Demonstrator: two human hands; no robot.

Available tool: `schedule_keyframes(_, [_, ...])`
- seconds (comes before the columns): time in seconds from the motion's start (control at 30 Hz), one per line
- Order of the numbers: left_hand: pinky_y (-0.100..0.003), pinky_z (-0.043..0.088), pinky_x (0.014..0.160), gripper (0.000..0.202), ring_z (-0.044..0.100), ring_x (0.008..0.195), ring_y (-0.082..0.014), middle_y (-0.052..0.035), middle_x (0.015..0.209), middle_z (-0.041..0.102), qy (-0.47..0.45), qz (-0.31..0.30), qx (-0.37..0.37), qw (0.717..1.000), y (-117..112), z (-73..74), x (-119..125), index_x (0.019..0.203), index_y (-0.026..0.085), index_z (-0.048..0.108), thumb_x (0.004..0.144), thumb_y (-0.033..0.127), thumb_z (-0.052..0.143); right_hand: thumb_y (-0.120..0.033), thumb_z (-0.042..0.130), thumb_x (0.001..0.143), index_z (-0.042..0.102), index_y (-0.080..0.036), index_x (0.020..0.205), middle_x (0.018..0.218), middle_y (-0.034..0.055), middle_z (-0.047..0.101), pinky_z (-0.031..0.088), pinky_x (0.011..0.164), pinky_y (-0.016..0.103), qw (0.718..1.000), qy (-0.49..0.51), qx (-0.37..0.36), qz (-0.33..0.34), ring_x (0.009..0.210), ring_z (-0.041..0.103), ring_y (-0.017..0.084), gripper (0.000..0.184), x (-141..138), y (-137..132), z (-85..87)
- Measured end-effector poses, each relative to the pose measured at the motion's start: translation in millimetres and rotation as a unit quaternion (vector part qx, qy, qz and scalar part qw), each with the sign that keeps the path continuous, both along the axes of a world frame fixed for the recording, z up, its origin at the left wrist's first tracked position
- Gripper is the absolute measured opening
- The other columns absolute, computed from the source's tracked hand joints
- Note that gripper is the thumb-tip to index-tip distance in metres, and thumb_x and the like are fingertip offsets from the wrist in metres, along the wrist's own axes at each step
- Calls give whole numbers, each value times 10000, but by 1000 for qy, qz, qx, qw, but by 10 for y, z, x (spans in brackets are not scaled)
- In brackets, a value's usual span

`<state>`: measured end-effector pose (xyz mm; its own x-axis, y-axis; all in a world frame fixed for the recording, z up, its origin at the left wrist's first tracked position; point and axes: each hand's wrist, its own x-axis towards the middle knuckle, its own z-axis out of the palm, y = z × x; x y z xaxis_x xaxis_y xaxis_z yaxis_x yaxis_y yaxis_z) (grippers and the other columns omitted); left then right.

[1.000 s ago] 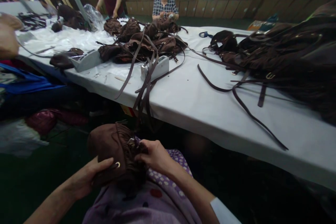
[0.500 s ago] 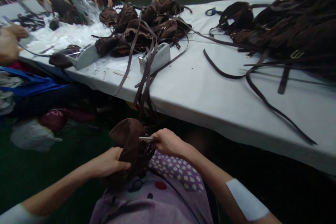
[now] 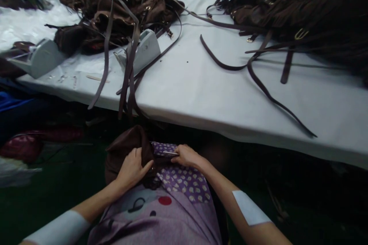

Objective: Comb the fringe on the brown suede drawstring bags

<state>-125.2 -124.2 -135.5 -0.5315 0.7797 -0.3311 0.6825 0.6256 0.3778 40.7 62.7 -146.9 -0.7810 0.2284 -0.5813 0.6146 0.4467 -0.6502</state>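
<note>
In my lap lies a brown bag point(image 3: 122, 144), soft and partly folded. My left hand point(image 3: 130, 170) lies over its near side, gripping the material with the thumb apart from the fingers. My right hand point(image 3: 185, 156) is closed on a slim silver tool point(image 3: 170, 153), which points left toward the bag. The tool looks thin and edge-on; its exact kind does not show. A dark part of the bag stretches between the two hands, and I cannot tell whether my right fingers touch it. Beneath the hands is a purple patterned apron point(image 3: 186, 183).
A white-covered table point(image 3: 184, 95) runs across in front of me. On it are a pile of brown bags point(image 3: 115, 15), a larger dark brown pile point(image 3: 313, 19), long loose straps point(image 3: 278, 101) and two grey dispensers point(image 3: 146, 51). Straps hang over the near edge.
The view has shifted right and downward. My left hand has turned further over the bag. The silver tool has moved a little away from the bag's side and now appears edge-on.
</note>
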Motion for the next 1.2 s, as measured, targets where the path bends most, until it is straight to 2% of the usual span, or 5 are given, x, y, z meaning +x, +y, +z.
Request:
schedule_keyframes(0.33, [-653,67,1080,434,-91,1388,-472,-159,1511,241,190,-296,-8,936,249,76,-488,1052,189,668,824,531,529,-341,518,873,684,-214,997,973,43,709,395,691,222,999,28,36,-17,912,634,175,243,-10,125,-168])
schedule_keyframes(0.57, [-454,208,1115,429,640,943,-256,-88,741,680,145,-474,-56,867,424,-181,-534,911,140,670,911,473,400,-250,484,865,692,-210,997,1001,85,701,398,752,262,995,17,94,-6,953,621,206,249,-218,86,-163])
schedule_keyframes(0.77, [-600,352,876,612,629,862,-336,-193,939,663,186,-439,-77,876,280,93,-742,1386,189,420,893,550,385,-265,415,918,656,-241,1076,1079,59,679,382,813,258,993,45,108,4,1020,594,191,289,-298,149,-175])
schedule_keyframes(0.93, [-565,107,1101,424,347,1318,-352,-124,1430,434,100,-529,-64,840,476,76,-809,1003,231,662,821,585,516,-232,439,895,662,-236,1054,1018,53,690,389,782,263,996,42,79,12,974,609,193,275,-450,172,-290])
schedule_keyframes(1.2, [-430,379,946,638,632,844,-295,-170,840,684,7,-501,-118,858,613,-322,-1014,1125,90,581,827,634,430,-277,410,935,659,-218,1070,1058,51,687,405,807,244,1000,-22,16,15,1016,609,183,289,-626,248,-545])
